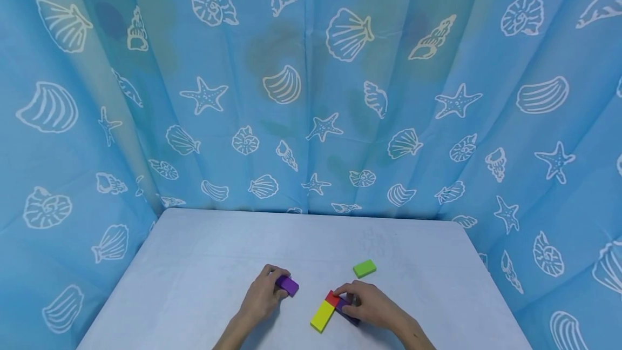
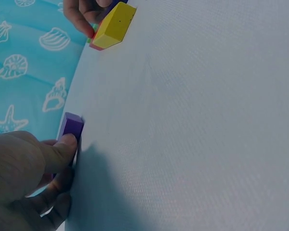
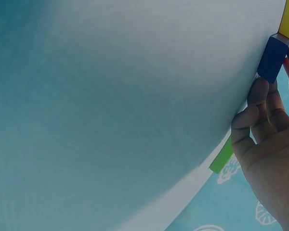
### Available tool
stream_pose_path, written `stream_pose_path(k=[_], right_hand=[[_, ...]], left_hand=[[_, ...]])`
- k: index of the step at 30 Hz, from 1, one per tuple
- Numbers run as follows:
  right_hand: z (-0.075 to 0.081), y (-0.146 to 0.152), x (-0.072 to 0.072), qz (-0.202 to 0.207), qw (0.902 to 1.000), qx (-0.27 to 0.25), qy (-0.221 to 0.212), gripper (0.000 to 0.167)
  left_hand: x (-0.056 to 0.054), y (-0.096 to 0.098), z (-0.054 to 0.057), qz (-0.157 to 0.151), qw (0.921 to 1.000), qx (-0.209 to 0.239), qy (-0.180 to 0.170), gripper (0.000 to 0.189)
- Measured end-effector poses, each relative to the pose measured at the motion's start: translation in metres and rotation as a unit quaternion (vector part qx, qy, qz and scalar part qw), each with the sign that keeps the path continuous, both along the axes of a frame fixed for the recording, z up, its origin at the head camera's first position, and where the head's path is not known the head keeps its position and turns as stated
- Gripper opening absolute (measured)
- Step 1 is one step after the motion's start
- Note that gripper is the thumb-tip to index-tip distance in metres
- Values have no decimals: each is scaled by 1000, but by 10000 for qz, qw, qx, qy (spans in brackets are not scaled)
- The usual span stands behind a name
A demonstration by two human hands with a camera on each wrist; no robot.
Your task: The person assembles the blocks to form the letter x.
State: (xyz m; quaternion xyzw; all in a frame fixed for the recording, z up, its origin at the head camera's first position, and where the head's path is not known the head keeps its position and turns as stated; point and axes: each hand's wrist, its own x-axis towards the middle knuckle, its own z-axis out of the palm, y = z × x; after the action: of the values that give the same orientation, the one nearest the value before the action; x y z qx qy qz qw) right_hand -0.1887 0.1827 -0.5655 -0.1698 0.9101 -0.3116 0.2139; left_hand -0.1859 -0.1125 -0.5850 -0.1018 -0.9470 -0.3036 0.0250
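Note:
My left hand [image 1: 262, 295] pinches a purple block [image 1: 289, 285] between thumb and fingers, close over the table left of the other blocks. In the left wrist view, the thumb lies along the side of that purple block [image 2: 73, 124]. My right hand [image 1: 373, 302] holds a dark blue block [image 3: 273, 58] with curled fingers, and one fingertip rests at the red block [image 1: 332, 298]. A yellow block [image 1: 322, 316] lies end-on against the red one, while the blue block lies beside the red one at an angle, partly hidden by the fingers.
A light green block [image 1: 364, 268] lies by itself beyond my right hand. The white-covered table [image 1: 214, 247] reaches back to a blue curtain [image 1: 311, 91] with white shell and starfish prints, which also hangs along both sides.

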Motion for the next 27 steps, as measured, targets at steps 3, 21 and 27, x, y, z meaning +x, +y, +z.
stream_pose_path(k=[3,21,27], right_hand=[[0,0,0,-18,10000,11,-4,32],[0,0,1,-48,10000,40,-27,33],[1,0,1,-17,10000,1,-27,33]], left_hand=[[0,1,0,11,10000,-14,-2,38],[-1,4,1,106,9999,-25,-60,37],[-1,4,2,37,10000,-22,-62,36]])
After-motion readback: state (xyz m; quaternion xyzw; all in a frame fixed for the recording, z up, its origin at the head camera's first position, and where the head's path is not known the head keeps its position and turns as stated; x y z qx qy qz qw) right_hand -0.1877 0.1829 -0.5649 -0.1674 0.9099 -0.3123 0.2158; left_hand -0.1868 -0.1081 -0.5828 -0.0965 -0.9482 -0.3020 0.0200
